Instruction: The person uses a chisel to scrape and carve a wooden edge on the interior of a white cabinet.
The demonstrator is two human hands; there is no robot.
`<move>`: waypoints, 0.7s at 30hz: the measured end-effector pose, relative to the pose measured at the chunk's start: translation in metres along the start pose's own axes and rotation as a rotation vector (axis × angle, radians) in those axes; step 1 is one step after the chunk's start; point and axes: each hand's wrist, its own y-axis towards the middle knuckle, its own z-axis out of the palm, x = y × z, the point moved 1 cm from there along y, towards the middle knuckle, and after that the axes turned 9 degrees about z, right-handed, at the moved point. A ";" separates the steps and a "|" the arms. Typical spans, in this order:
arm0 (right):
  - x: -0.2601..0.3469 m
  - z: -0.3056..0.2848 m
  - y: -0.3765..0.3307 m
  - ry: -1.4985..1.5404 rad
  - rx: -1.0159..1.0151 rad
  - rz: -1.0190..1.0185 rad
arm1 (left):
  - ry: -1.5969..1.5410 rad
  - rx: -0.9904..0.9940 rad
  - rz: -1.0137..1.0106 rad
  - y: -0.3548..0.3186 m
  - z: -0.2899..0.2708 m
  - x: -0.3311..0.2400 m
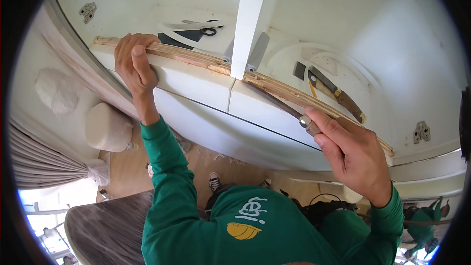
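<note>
My right hand (351, 147) is closed round the handle of a chisel (274, 97). Its long, dark blade slants up to the left, its tip at the raw plywood edge (294, 93) beside the white upright divider (249, 24). Chipped, bare wood shows near the foot of that divider. Farther left, my left hand (135, 66) grips the same plywood edge, fingers curled over the top and thumb on the near side. White drawer fronts (191, 86) run below the edge.
Behind the edge lie scissors (208, 31), a curled white strip (179, 37), dark flat pieces and a wooden-handled tool (348, 103). Grey cylindrical fittings (257, 51) flank the divider. A hinge plate (421, 132) sits on the right wall. Another person in green (424, 225) is at far right.
</note>
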 end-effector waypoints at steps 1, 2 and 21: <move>-0.005 0.007 -0.001 0.037 -0.048 -0.035 | 0.000 0.002 -0.001 0.001 0.001 -0.001; -0.006 0.007 -0.001 0.035 -0.064 -0.044 | 0.000 0.005 -0.002 0.002 0.003 -0.002; -0.012 -0.014 0.014 -0.049 0.041 -0.043 | -0.005 0.008 0.036 0.003 0.000 0.004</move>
